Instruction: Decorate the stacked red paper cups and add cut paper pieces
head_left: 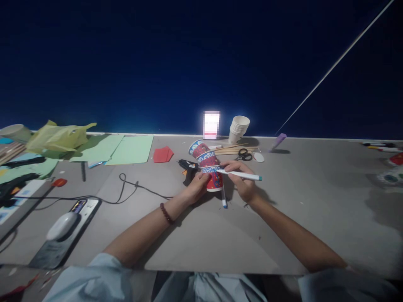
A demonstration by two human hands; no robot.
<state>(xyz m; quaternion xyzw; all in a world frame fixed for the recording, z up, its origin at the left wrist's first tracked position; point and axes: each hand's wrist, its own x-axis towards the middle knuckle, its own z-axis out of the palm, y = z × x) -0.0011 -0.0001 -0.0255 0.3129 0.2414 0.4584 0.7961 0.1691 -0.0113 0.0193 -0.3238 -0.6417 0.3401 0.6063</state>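
My left hand (199,187) is closed around the lower part of a bent stack of red and blue patterned paper cups (208,161), which leans up and to the left. A white marker (244,174) with a teal end lies in the grip of my right hand (244,183). Its tip meets the side of the lowest cup, near the blue band. Behind my left hand rests a black hot glue gun (189,170), partly hidden by the cups. Below the stack, another white marker (224,199) with a blue end pokes out.
Wooden sticks (233,149), black scissors (244,155) and stacked white paper cups (239,126) stand or lie behind my hands. Red paper (163,154), green sheets (132,149) and a yellow bag (59,138) are leftward. A power strip (23,201), black cord (122,188) and phone (66,235) occupy the left.
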